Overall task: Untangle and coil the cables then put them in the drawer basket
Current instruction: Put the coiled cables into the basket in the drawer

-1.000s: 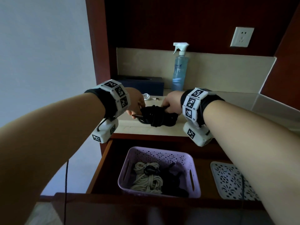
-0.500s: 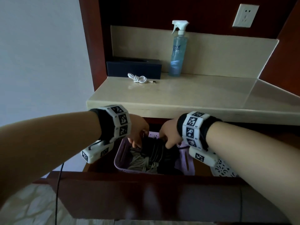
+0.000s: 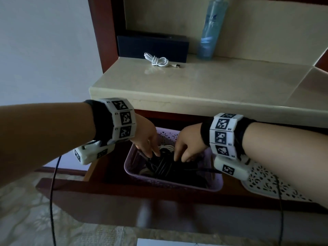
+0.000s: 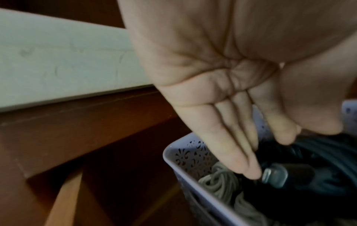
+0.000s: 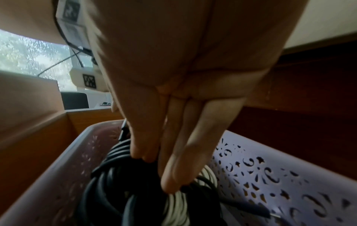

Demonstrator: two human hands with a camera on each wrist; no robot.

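A black coiled cable (image 3: 163, 167) lies in the purple basket (image 3: 170, 183) inside the open drawer, on top of a pale coiled cable (image 4: 220, 182). My left hand (image 3: 150, 153) reaches into the basket with straight fingers, and its fingertips (image 4: 251, 175) touch the black cable's plug (image 4: 276, 177). My right hand (image 3: 181, 157) also points down with straight fingers and presses on the black coil (image 5: 108, 175), next to a white coil (image 5: 177, 203). A small white cable (image 3: 157, 61) lies coiled on the countertop.
A dark box (image 3: 152, 47) and a blue spray bottle (image 3: 211, 29) stand at the back of the stone countertop (image 3: 213, 82). A white perforated lid (image 3: 266, 181) lies in the drawer right of the basket. The drawer front (image 3: 124, 201) is just below my hands.
Both hands carried the black coil from the countertop down into the basket. Their fingers, curled round the coil before, are now straight and resting on it.
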